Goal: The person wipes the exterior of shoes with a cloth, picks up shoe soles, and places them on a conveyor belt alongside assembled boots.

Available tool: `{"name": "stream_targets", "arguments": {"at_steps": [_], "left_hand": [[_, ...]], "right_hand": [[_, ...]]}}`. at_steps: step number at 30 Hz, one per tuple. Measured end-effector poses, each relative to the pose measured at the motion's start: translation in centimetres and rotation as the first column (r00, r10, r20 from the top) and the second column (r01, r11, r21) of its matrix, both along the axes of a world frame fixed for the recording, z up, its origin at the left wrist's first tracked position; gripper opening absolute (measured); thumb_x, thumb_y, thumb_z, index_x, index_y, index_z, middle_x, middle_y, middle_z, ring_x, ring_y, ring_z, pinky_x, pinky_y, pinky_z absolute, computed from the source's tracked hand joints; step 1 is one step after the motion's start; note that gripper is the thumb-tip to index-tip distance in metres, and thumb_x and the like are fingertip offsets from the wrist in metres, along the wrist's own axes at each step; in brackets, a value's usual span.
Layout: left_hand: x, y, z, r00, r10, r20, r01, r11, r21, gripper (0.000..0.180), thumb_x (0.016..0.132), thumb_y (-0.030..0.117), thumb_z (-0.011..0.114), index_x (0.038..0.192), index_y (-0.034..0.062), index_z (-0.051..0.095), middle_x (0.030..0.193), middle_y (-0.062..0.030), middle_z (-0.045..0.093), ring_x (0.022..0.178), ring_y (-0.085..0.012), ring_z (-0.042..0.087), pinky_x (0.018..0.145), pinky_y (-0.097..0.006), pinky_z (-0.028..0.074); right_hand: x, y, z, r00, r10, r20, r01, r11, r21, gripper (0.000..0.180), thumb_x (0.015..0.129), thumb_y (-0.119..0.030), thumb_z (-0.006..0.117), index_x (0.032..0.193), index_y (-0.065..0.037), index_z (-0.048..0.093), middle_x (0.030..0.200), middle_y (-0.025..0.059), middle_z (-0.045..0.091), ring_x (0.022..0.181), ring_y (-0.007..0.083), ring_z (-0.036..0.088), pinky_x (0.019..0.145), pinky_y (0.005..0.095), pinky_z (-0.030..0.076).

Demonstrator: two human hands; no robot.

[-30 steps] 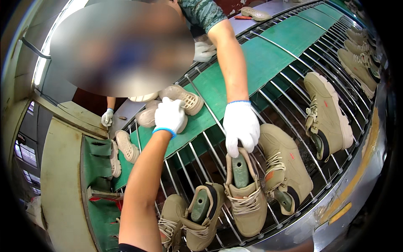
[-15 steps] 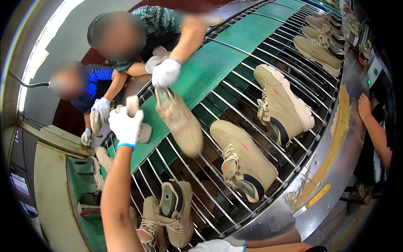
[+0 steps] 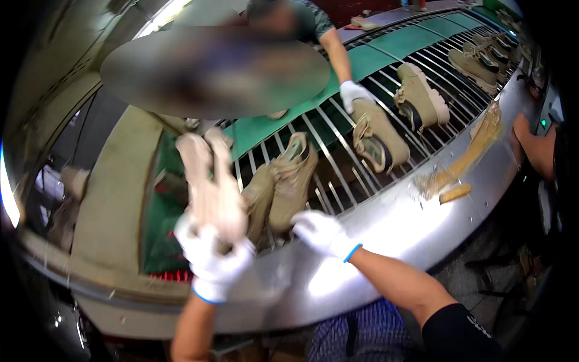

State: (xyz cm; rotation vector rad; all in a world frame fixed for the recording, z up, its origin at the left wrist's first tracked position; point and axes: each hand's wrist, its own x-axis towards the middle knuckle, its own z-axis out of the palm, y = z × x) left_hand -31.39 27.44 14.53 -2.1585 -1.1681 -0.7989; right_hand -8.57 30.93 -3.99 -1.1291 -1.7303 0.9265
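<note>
My left hand [image 3: 217,259], in a white glove with a blue cuff, is closed around a pair of pale beige shoe soles [image 3: 208,193], raised and tilted upright at the near left; they are blurred. My right hand [image 3: 322,234], gloved the same way, hovers over the metal edge with fingers loosely stretched and nothing visible in them. Just beyond it, a tan lace-up shoe [image 3: 292,187] lies on the roller rack beside another tan shoe [image 3: 259,196], partly hidden by the soles.
A co-worker's gloved hand [image 3: 354,96] touches a tan shoe [image 3: 383,139] on the bars. More shoes [image 3: 425,99] stand farther right along the curved conveyor with its green strip [image 3: 377,54]. A yellow-handled tool [image 3: 455,193] lies on the metal rim [image 3: 362,259]. Another person's arm [image 3: 537,145] rests at right.
My left hand has drawn the soles back toward me from the green strip. My right hand has come up into view. The co-worker's hand has moved right onto a shoe. The view has shifted.
</note>
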Motion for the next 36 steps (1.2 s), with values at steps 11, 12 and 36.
{"name": "stream_targets", "arguments": {"at_steps": [11, 12, 36], "left_hand": [[-5.8, -24.7, -12.0, 0.988, 0.140, 0.062, -0.094, 0.875, -0.475, 0.021, 0.079, 0.022, 0.081, 0.099, 0.0175, 0.075, 0.104, -0.0130, 0.060, 0.095, -0.0396, 0.062, 0.080, -0.052, 0.052], [-7.1, -25.0, -12.4, 0.982, 0.152, 0.116, -0.083, 0.887, -0.455, 0.017, 0.078, 0.019, 0.079, 0.095, 0.0203, 0.077, 0.099, -0.0104, 0.061, 0.093, -0.0386, 0.062, 0.078, -0.051, 0.052], [2.1, -26.9, 10.1, -0.295, 0.078, 0.952, 0.932, 0.241, 0.269, 0.052, 0.090, 0.039, 0.061, 0.116, -0.0042, 0.074, 0.122, -0.0244, 0.065, 0.110, -0.0352, 0.065, 0.095, -0.041, 0.053]], "right_hand": [[-8.5, -17.2, -1.5, 0.978, 0.177, 0.108, -0.172, 0.984, -0.050, 0.068, 0.093, -0.043, 0.074, 0.153, -0.020, 0.054, 0.156, 0.0174, 0.049, 0.138, 0.0385, 0.056, 0.115, 0.0420, 0.047], [-8.7, -17.7, -1.1, 0.977, 0.185, 0.110, -0.176, 0.981, -0.085, 0.066, 0.093, -0.042, 0.074, 0.152, -0.020, 0.054, 0.157, 0.0168, 0.049, 0.137, 0.0383, 0.056, 0.115, 0.0419, 0.047], [1.6, 8.7, 9.5, 0.769, -0.357, 0.531, -0.042, 0.800, 0.599, 0.054, 0.091, -0.034, 0.075, 0.134, -0.002, 0.065, 0.138, 0.0184, 0.063, 0.128, 0.0386, 0.060, 0.109, 0.0491, 0.049]]}}
